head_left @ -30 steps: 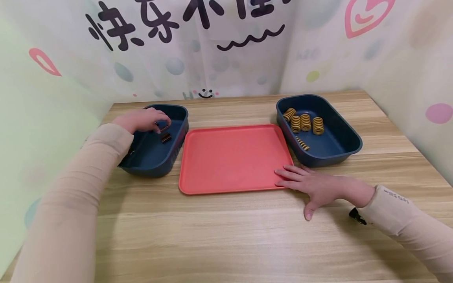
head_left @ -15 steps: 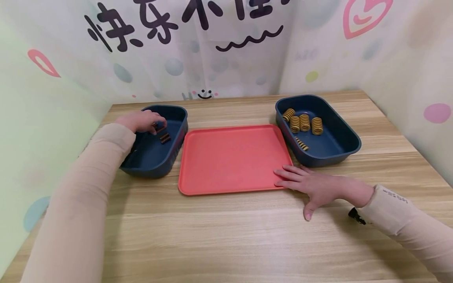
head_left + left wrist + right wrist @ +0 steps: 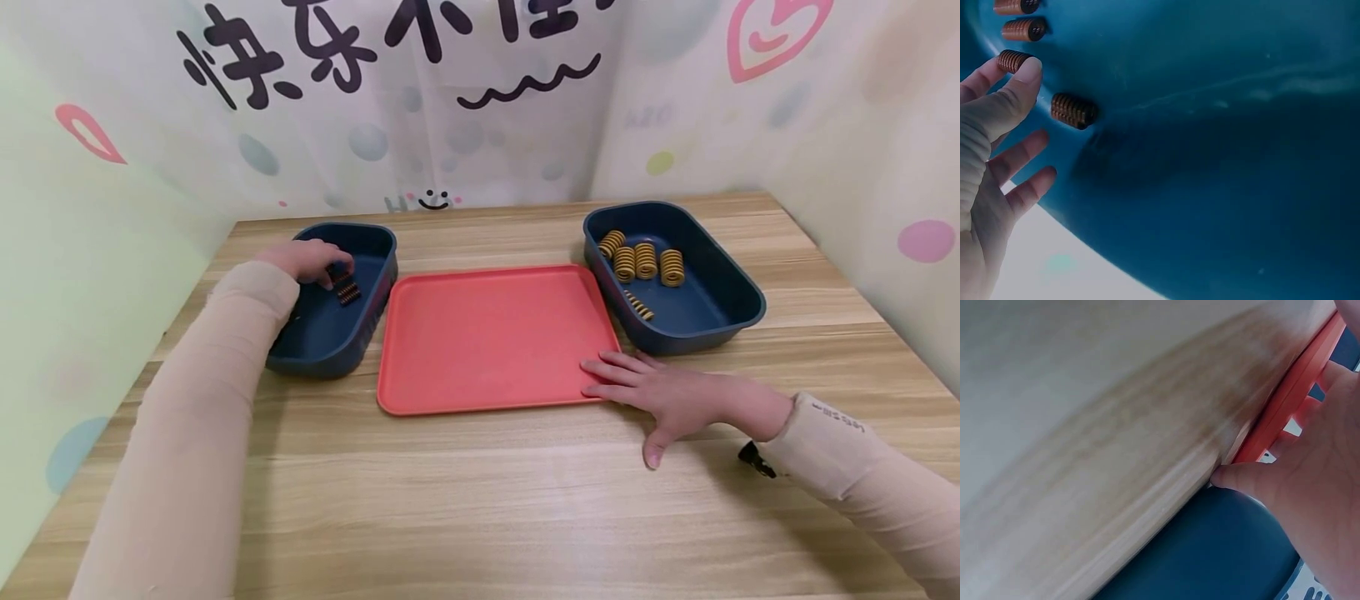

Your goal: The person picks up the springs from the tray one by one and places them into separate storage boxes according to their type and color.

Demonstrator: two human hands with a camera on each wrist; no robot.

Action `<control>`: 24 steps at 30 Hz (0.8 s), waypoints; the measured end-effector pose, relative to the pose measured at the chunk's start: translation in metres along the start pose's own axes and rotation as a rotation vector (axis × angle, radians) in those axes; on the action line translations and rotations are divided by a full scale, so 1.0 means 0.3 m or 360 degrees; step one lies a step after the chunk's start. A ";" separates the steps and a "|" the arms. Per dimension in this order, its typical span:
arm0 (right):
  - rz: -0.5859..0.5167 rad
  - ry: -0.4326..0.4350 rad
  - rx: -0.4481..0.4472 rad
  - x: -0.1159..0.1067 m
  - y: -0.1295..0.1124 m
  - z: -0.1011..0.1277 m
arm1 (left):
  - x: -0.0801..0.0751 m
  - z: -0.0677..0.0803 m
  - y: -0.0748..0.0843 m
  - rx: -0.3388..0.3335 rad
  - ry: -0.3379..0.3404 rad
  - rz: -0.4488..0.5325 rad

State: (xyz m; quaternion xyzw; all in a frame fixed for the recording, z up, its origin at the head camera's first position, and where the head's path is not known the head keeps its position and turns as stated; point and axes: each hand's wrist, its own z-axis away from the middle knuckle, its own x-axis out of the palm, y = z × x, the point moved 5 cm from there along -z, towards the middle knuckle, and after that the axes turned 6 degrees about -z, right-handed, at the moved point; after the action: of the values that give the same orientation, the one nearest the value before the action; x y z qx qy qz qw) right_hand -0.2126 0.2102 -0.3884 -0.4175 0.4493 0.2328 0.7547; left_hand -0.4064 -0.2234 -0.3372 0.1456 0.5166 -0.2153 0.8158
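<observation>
My left hand point(image 3: 309, 260) reaches into the left dark blue bin point(image 3: 330, 362). In the left wrist view its thumb and index finger pinch a small brown coil spring point(image 3: 1011, 60), while the other fingers spread apart. A second brown spring point(image 3: 1074, 110) lies beside that hand, and two more sit close by against the bin's wall, one being a coil spring point(image 3: 1024, 29). My right hand point(image 3: 667, 396) lies with fingers spread, fingertips on the near right corner of the red tray point(image 3: 495, 342). Its thumb points toward the table's front.
To the tray's right stands another dark blue bin point(image 3: 712, 329) with several yellow coil springs point(image 3: 647, 260) in it. The wooden table point(image 3: 480, 500) reaches a printed curtain point(image 3: 510, 158) behind and walls at both sides.
My left hand has sunk slightly in the left bin, and its forearm has swung to the right. My right hand stays where it was on the tray corner.
</observation>
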 end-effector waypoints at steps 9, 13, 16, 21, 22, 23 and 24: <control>0.0005 0.0006 -0.0013 0.003 0.000 0.002 | 0.009 -0.007 0.016 0.0055 0.0062 -0.0220; 0.0005 0.0004 -0.0014 0.004 0.000 0.000 | 0.021 -0.005 0.010 0.0045 0.0071 -0.0211; 0.0017 0.0016 -0.0032 0.004 0.001 -0.002 | 0.032 -0.005 -0.004 0.0021 0.0084 -0.0198; 0.0032 0.0024 -0.0040 0.005 0.003 -0.005 | 0.038 -0.008 -0.019 0.0027 0.0130 -0.0227; 0.0033 0.0023 -0.0038 0.005 0.004 -0.005 | 0.038 -0.009 -0.022 0.0037 0.0141 -0.0248; 0.0033 0.0023 -0.0038 0.005 0.004 -0.006 | 0.036 -0.008 -0.023 0.0043 0.0151 -0.0253; 0.0034 0.0023 -0.0039 0.005 0.005 -0.007 | 0.033 -0.008 -0.024 0.0049 0.0161 -0.0255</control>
State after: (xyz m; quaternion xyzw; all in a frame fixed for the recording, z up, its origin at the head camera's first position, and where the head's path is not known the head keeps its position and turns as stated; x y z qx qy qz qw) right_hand -0.2139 0.2092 -0.3907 -0.4236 0.4564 0.2432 0.7437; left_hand -0.4083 -0.2306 -0.3472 0.1270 0.5638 -0.2801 0.7665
